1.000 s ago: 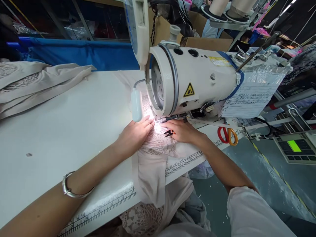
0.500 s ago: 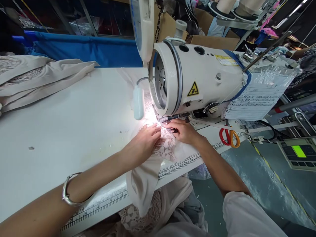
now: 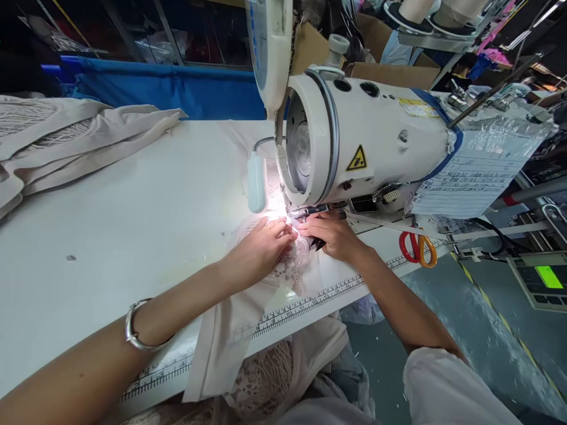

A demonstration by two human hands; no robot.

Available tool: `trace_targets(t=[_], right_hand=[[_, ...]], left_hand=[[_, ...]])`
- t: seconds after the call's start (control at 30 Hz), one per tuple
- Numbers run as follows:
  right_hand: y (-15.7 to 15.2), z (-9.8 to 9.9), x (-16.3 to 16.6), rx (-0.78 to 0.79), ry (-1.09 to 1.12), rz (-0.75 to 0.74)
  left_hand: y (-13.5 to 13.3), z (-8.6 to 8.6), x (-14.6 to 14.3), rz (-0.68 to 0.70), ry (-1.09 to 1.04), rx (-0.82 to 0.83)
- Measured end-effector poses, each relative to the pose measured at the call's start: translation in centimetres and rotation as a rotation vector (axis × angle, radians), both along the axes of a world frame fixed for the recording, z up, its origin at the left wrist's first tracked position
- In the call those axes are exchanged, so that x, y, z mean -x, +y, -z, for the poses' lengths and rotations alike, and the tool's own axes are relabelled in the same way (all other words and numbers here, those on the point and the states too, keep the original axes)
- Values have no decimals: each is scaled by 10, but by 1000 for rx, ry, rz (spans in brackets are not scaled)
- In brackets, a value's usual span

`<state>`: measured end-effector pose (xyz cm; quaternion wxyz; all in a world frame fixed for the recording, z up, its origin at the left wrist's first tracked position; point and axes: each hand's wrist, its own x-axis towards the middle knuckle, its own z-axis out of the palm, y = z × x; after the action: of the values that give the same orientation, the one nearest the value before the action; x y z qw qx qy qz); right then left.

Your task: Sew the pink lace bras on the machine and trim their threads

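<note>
A white sewing machine [image 3: 372, 141] stands on the white table [image 3: 133, 218], its lamp lighting the needle area. Pale pink lace fabric [image 3: 292, 268] lies under the machine head and hangs over the table's front edge. My left hand [image 3: 259, 248] presses on the lace just left of the needle, fingers curled together on the cloth. My right hand [image 3: 334, 236] rests on the lace to the right of the needle, fingers bent, with black thread snips [image 3: 316, 243] tucked in it. A silver bangle [image 3: 137, 330] sits on my left wrist.
A heap of beige fabric [image 3: 66, 141] lies at the table's far left. Red and orange scissors [image 3: 416, 248] rest right of the machine. A measuring tape strip [image 3: 310, 304] runs along the front edge. A control panel with a green screen [image 3: 547, 277] is at the right.
The lace and its beige lining have slid left and now drape further left over the table edge. Both hands stay at the needle, closer together.
</note>
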<state>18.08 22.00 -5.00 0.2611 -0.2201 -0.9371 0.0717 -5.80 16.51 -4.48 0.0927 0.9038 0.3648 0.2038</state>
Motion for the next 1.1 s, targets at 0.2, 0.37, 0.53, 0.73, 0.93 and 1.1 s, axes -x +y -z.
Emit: trace_targets(t=[0.2, 0.37, 0.53, 0.73, 0.93, 1.1], right_hand=[[2, 6, 1, -5, -22, -11], [0, 1, 6, -54, -65, 15], [-2, -1, 7, -140, 1, -11], [-1, 1, 6, -133, 48, -35], [-1, 1, 7, -91, 21, -9], [0, 3, 5, -120, 12, -26]], left_hand=[[18, 0, 15, 25, -61, 30], [23, 3, 17, -1, -26, -38], [21, 4, 16, 69, 61, -115], [20, 1, 18, 56, 89, -142], [20, 3, 16, 82, 69, -157], [20, 2, 17, 48, 88, -166]])
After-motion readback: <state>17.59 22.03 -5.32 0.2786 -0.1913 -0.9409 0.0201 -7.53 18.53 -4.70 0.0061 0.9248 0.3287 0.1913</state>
